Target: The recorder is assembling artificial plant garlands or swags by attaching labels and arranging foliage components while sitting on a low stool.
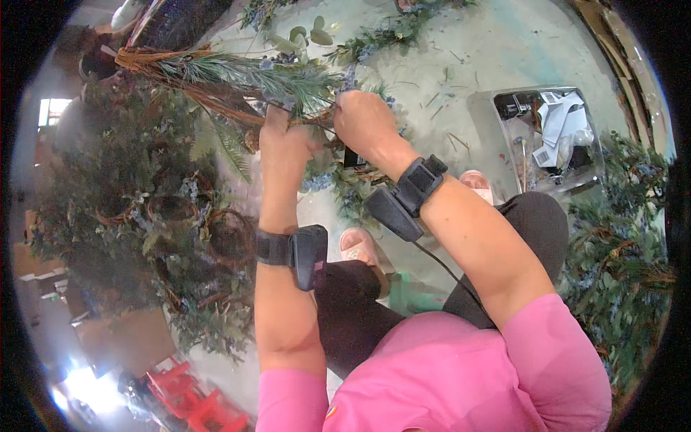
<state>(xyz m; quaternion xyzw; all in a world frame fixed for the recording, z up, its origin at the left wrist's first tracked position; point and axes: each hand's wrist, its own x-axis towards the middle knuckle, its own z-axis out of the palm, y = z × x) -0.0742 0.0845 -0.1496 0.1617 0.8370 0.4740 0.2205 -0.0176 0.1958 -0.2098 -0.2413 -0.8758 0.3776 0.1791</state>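
Observation:
A twig wreath (209,93) dressed with pine sprigs, grey-blue berries and leaves is held up in front of me, its bound brown stems toward the upper left. My left hand (282,137) is closed at its lower edge, with the fingers slightly blurred. Close by on the right, my right hand (366,121) grips the wreath by its twigs and greenery, knuckles up. Whether a thin wire or stem is also pinched between the fingers cannot be made out. Rounded green leaves (306,37) stick up beyond the hands.
A large pile of similar wreaths (137,209) lies to the left, with more greenery (612,252) at the right. A clear plastic bin (554,140) holds white paper tags and small bits. Twig scraps litter the pale floor (461,65). A red plastic stool (194,396) stands lower left.

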